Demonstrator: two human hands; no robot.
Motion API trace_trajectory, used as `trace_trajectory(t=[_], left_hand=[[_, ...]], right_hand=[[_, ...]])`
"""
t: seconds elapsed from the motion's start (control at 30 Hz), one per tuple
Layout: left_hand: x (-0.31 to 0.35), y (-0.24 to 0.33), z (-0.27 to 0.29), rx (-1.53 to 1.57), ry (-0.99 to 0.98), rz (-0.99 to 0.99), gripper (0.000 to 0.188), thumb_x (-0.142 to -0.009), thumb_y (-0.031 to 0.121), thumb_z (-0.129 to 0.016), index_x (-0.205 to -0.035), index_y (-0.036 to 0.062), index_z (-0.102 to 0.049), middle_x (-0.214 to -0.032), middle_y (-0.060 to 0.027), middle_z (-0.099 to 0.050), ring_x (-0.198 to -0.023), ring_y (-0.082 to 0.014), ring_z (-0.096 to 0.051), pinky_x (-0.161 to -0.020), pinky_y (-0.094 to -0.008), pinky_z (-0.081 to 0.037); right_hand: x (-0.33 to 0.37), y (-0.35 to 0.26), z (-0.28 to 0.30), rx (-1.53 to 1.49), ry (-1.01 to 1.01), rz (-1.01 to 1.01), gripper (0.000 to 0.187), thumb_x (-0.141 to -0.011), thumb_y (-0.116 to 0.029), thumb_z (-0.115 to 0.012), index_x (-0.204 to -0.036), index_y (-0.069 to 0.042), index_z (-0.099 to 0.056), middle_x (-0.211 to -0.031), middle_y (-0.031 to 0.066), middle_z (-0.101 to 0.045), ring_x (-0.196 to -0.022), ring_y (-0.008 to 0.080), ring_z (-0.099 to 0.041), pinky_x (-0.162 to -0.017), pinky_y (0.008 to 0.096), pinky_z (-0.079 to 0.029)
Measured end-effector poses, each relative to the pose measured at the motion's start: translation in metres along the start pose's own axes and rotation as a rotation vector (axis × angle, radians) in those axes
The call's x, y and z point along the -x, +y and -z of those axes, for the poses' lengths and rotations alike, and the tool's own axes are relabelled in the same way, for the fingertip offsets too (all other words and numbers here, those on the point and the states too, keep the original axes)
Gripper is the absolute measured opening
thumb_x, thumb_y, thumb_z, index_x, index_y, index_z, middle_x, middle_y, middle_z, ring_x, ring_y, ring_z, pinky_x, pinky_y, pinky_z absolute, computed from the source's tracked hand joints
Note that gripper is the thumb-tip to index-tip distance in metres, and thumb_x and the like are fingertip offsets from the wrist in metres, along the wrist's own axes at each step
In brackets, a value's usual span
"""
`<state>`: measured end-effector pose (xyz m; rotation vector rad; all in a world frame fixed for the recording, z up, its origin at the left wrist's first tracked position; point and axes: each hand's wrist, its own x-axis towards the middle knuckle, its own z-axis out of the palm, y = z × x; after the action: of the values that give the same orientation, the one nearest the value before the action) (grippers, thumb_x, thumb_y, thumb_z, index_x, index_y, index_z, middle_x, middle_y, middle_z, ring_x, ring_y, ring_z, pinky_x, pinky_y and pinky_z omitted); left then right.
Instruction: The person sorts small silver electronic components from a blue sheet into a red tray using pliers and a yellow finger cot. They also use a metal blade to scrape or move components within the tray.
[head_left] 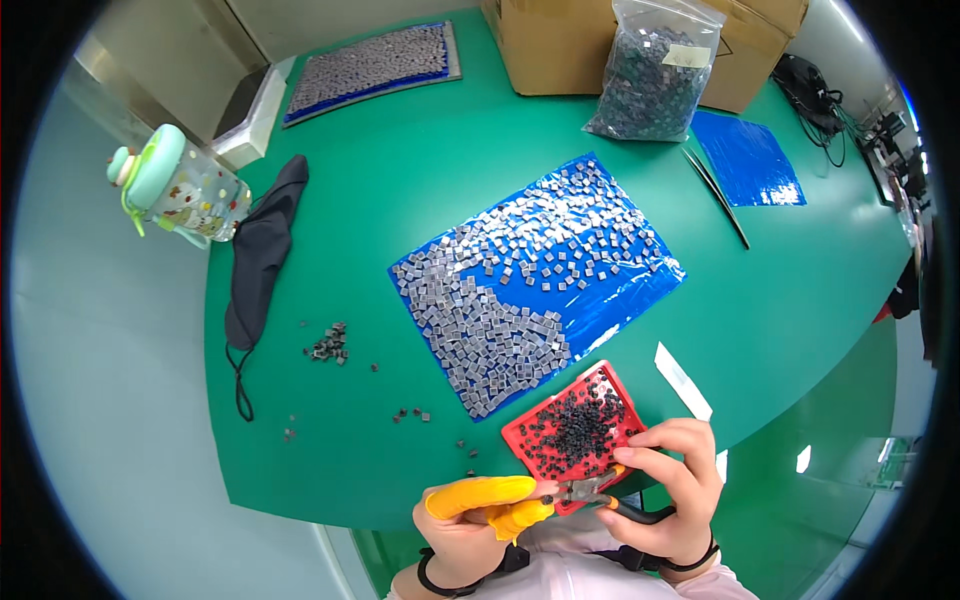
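My left hand (468, 528), with yellow finger covers on some fingers, is closed in a pinch at the table's front edge. Between its fingertips sits a small dark piece (547, 498), too small to make out fully. My right hand (685, 490) grips a pair of pliers (582, 490) with black and orange handles, their metal jaws pointing left and close to that piece. Just beyond both hands lies a red tray (518, 432) holding many tiny black parts (583, 425). The pliers overlap the tray's near edge.
A blue sheet (610, 300) covered with small grey square pieces lies mid-table. Loose dark bits (330, 343) are scattered left. Around them are a black fabric item (262, 260), a bottle (180, 190), tweezers (718, 198), a filled bag (655, 90), a cardboard box (550, 50) and a white strip (683, 382).
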<state>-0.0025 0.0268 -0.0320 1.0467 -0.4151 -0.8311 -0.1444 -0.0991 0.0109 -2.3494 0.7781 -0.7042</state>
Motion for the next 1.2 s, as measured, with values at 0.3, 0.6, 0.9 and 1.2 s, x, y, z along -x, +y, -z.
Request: trace_trajectory(t=[0.3, 0.6, 0.9, 1.2], left_hand=[[0.001, -0.01, 0.008, -0.007, -0.082, -0.061, 0.035, -0.073, -0.015, -0.071, -0.106, -0.0086, -0.061, -0.09, -0.0212, -0.068, -0.087, -0.0312, -0.069, -0.074, -0.0366, -0.06], [-0.008, 0.0, 0.007, -0.039, -0.08, -0.196, 0.035, -0.072, -0.012, -0.073, -0.105, -0.0078, -0.062, -0.093, -0.0206, -0.069, -0.082, -0.0233, -0.07, -0.071, -0.032, -0.059], [-0.009, 0.007, -0.007, 0.01, 0.015, -0.088, 0.032, -0.072, -0.011, -0.073, -0.103, -0.0046, -0.065, -0.099, -0.0167, -0.07, -0.081, -0.0179, -0.068, -0.073, -0.0276, -0.057], [-0.014, -0.003, 0.008, -0.15, -0.296, -0.249, 0.031, -0.074, -0.013, -0.065, -0.101, 0.0017, -0.057, -0.086, -0.0068, -0.059, -0.076, -0.0173, -0.052, -0.065, -0.027, -0.043]], right_hand=[[0.003, 0.002, -0.006, -0.028, -0.008, 0.009, 0.048, -0.056, -0.028, -0.08, -0.097, -0.007, -0.067, -0.096, 0.0086, -0.06, -0.088, 0.0263, -0.055, -0.076, 0.0379, -0.043], [-0.001, 0.002, -0.012, -0.007, -0.011, 0.061, 0.049, -0.056, -0.03, -0.08, -0.097, -0.008, -0.066, -0.095, 0.0086, -0.06, -0.086, 0.0256, -0.056, -0.075, 0.0374, -0.043], [0.003, 0.005, -0.01, 0.031, 0.032, 0.109, 0.047, -0.057, -0.033, -0.08, -0.095, -0.009, -0.066, -0.09, 0.0071, -0.06, -0.08, 0.0242, -0.054, -0.071, 0.0364, -0.042], [0.004, 0.006, -0.01, 0.012, -0.006, 0.165, 0.044, -0.056, -0.033, -0.081, -0.09, -0.01, -0.067, -0.088, 0.0062, -0.059, -0.079, 0.0232, -0.053, -0.07, 0.0351, -0.042]])
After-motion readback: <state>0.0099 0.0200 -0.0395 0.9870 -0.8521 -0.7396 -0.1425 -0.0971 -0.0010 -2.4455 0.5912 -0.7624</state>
